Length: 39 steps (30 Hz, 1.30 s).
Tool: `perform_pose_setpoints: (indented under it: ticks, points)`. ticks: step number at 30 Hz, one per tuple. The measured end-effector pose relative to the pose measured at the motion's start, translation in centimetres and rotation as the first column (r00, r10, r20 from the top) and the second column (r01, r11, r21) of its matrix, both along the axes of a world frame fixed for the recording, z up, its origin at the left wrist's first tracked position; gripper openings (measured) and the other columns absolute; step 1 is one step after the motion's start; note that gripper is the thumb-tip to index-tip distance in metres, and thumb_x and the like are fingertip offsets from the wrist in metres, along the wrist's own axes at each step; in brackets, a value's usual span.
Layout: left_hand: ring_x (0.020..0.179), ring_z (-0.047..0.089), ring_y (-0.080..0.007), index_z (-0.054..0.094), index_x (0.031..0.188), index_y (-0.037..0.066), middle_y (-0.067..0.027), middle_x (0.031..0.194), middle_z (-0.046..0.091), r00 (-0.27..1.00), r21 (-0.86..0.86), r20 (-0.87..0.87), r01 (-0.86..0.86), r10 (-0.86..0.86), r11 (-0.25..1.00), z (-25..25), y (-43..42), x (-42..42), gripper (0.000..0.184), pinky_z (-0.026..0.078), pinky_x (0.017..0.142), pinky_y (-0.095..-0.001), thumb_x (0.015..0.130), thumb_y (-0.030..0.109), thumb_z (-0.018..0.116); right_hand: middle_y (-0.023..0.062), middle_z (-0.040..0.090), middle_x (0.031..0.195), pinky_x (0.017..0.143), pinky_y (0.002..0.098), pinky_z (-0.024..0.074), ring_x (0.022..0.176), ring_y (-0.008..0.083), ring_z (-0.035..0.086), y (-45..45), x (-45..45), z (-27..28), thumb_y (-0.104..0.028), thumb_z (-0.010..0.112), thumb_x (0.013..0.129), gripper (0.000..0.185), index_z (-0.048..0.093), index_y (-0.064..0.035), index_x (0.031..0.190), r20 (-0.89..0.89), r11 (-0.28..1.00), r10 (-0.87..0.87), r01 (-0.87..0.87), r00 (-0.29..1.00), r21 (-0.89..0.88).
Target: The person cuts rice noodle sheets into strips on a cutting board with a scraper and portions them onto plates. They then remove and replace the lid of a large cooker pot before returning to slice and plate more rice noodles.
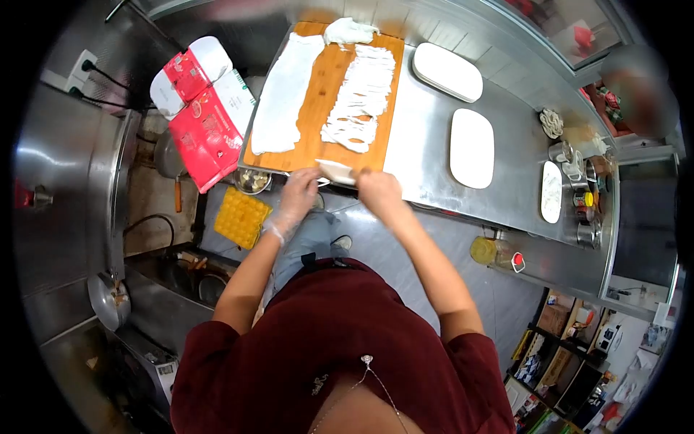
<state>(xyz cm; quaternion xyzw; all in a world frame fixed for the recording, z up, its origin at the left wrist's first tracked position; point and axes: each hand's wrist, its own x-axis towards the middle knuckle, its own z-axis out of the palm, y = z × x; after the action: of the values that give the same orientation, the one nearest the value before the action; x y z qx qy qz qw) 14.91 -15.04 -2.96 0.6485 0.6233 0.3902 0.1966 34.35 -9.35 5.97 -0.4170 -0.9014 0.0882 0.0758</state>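
My right hand is closed around the handle of a broad-bladed knife, held at the near edge of the wooden cutting board. My left hand, in a clear plastic glove, has its fingers curled at the blade's left end; whether they pinch anything is hidden. On the board's left half lies a long flat sheet of white dough. To its right is a row of cut dough strips, with gaps between some. A folded dough piece sits at the far edge.
White oblong plates stand on the steel counter to the right, beyond them jars and a narrow dish. A red carton and yellow egg tray are left. A person is at the far right.
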Motion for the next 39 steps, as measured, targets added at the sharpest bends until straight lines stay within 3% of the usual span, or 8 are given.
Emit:
perform_pose_setpoints:
  ticks: [14,19,24,28,31,34,37,39]
  points:
    - [0.093,0.058,-0.0279,0.06,0.1,0.001,-0.0137,0.098,0.061,0.975,-0.033,0.222,-0.011,0.018,0.999,3.2,11.2,-3.5,0.018,0.045,0.083,-0.0318,0.084,0.005,0.052,0.0078,0.059,0.064,0.047,0.0293,0.0494,0.056,0.0203,0.062,13.1,-2.1,-4.0,-0.009,0.055,0.07,0.003,0.058,-0.0071,0.069,-0.019,0.93,-0.173,0.169,0.985,0.327]
    - [0.1,0.055,-0.0287,0.058,0.103,0.001,-0.0138,0.104,0.059,0.978,0.008,0.171,0.121,-0.121,0.993,4.7,20.2,-4.4,0.02,0.043,0.086,-0.0327,0.084,0.006,0.053,0.0084,0.061,0.074,0.058,0.037,0.0511,0.069,0.0266,0.063,19.6,-1.2,-2.9,-0.004,0.053,0.071,0.01,0.057,-0.008,0.078,0.041,0.973,-0.219,0.215,0.975,0.083]
    - [0.107,0.051,-0.0306,0.057,0.106,0.001,-0.0146,0.109,0.058,0.958,0.118,0.085,0.263,-0.274,0.957,7.9,30.6,-2.2,0.026,0.039,0.093,-0.0349,0.085,0.015,0.054,0.0087,0.061,0.077,0.057,0.037,0.0506,0.072,0.0268,0.062,20.2,-1.4,-1.1,-0.004,0.054,0.07,0.015,0.056,-0.0079,0.084,0.073,0.95,-0.302,0.294,0.95,0.11]
    - [0.109,0.05,-0.0311,0.056,0.111,0.001,-0.0161,0.113,0.056,0.933,-0.057,-0.006,0.36,-0.361,0.931,6.6,38.2,0.0,0.032,0.038,0.095,-0.035,0.086,0.02,0.053,0.0111,0.063,0.084,0.059,0.0371,0.0503,0.075,0.0281,0.063,15.8,-0.5,2.6,-0.001,0.053,0.069,0.028,0.057,-0.0079,0.095,-0.059,0.88,-0.475,0.476,0.878,0.009]
    - [0.109,0.051,-0.031,0.054,0.115,0.001,-0.0158,0.115,0.055,0.871,-0.216,-0.094,0.455,-0.483,0.864,3.9,42.3,1.2,0.037,0.038,0.095,-0.0333,0.087,0.026,0.052,0.0149,0.065,0.091,0.062,0.0351,0.0511,0.066,0.0295,0.063,11.9,0.8,4.0,-0.006,0.058,0.079,0.028,0.059,-0.0035,0.107,-0.181,0.618,-0.766,0.63,0.616,-0.47]
    - [0.108,0.051,-0.0314,0.054,0.115,0.0,-0.0174,0.116,0.055,0.831,-0.338,-0.085,0.495,-0.549,0.801,2.9,44.1,2.8,0.042,0.037,0.096,-0.0342,0.089,0.032,0.048,0.0139,0.064,0.095,0.07,0.0335,0.0513,0.075,0.0254,0.063,8.1,2.1,-0.1,-0.011,0.057,0.085,0.028,0.056,0.0034,0.109,-0.189,0.183,-0.981,0.115,-0.041,-0.976]
    - [0.106,0.052,-0.0325,0.054,0.114,-0.002,-0.0199,0.115,0.055,0.785,-0.304,-0.293,0.465,-0.546,0.831,3.7,44.0,3.5,0.048,0.038,0.094,-0.0361,0.089,0.039,0.046,0.0154,0.06,0.101,0.077,0.0343,0.0505,0.088,0.0244,0.061,6.6,0.1,-3.0,-0.01,0.056,0.086,0.031,0.052,0.0091,0.11,-0.028,0.073,-0.899,-0.088,-0.436,-0.993]
    - [0.107,0.051,-0.0333,0.054,0.114,-0.002,-0.0212,0.115,0.054,0.725,-0.444,-0.213,0.526,-0.655,0.726,4.5,44.5,3.4,0.051,0.038,0.094,-0.037,0.088,0.042,0.046,0.017,0.059,0.105,0.079,0.0344,0.0497,0.092,0.025,0.059,7.8,-1.3,-4.0,-0.009,0.056,0.086,0.033,0.05,0.0094,0.112,-0.064,0.11,-0.854,-0.06,-0.517,-0.992]
